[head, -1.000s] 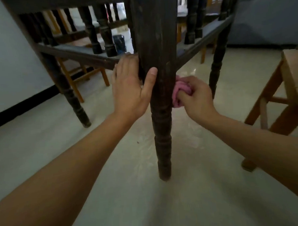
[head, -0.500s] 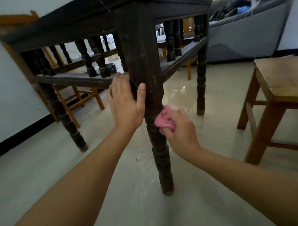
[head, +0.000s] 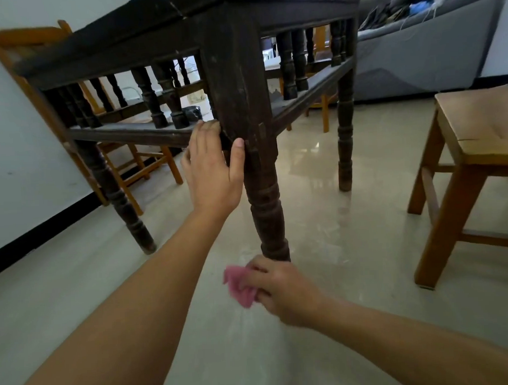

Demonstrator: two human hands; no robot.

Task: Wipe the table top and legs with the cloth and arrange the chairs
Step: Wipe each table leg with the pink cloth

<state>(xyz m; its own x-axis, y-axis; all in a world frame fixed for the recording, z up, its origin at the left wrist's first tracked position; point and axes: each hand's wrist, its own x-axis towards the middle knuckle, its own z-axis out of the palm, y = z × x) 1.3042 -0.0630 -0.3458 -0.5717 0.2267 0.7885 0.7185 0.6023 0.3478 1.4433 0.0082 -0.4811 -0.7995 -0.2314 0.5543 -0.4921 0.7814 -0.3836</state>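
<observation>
- Cloth (head: 241, 286), pink and bunched, pinched in the curled fingers of the right hand (head: 283, 293); low now, just left of the foot of the near table leg (head: 265, 209).
- Half a second ago held higher, against the upper turned part of that leg; since then carried down to the bottom end along with the right hand.
- Blurred cloth, so touching the wood or not: cannot tell.
- Left hand (head: 211, 171) in the same place as before, clasping the corner of the leg's square upper block just below the lower rail: fingers laid along the left face, thumb pressed on the near face.
- Dark table (head: 283, 13) on a pale glossy floor (head: 350, 217), more of its top edge in view than earlier.
- Wooden chair (head: 477, 141) near on the right, apart from the table.
- Second chair (head: 135, 165) far left, behind the table by the wall.
- Grey sofa (head: 430, 56) far right, with loose things on its seat.
</observation>
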